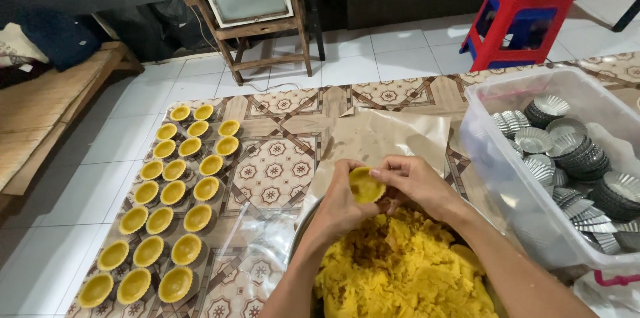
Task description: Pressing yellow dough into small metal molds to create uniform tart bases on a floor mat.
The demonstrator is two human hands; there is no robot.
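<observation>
Dough, yellow and crumbly, fills the metal bowl at the bottom of the view. The clear plastic bin at the right holds stacks of empty fluted tins. On the left, lined tart shells stand in three rows on the patterned mat, near its left edge; the mat between the rows and the bowl is open. Both hands are curled around one small tart tin above the bowl: the left hand cups it, the right hand presses its rim with the fingertips.
</observation>
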